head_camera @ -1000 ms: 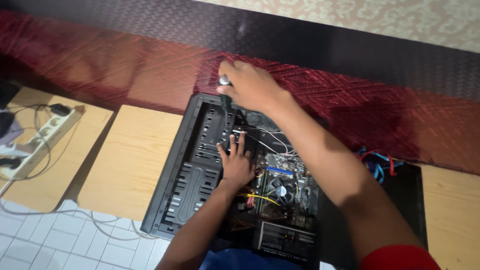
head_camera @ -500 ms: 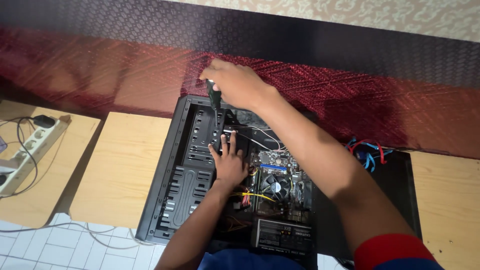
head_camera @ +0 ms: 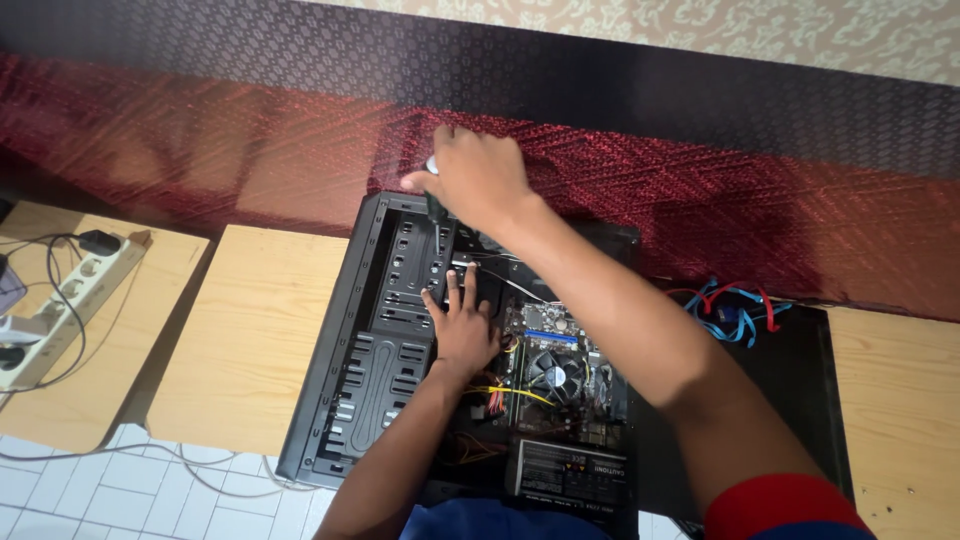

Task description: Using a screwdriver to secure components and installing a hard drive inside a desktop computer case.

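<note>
Wooden tabletops [head_camera: 250,340] lay beneath an open black computer case [head_camera: 375,380], with red patterned cloth [head_camera: 700,190] behind. From the head view, the right hand [head_camera: 480,180] was closed around a green-handled screwdriver [head_camera: 434,203], its shaft pointing down from the fingers into the case's far end. Just nearer, the left hand [head_camera: 462,325] lay flat, fingers spread, on the drive bay, the motherboard fan [head_camera: 557,372] beside its wrist. A white power strip [head_camera: 70,300] sat well apart.

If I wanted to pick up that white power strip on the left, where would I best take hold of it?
Grip the power strip across its two long sides near the middle, coming down from above. It lies flat on the wooden board, long and narrow, so its sides are free. Its near end carries plugs and cables, so keep away from there.
</note>
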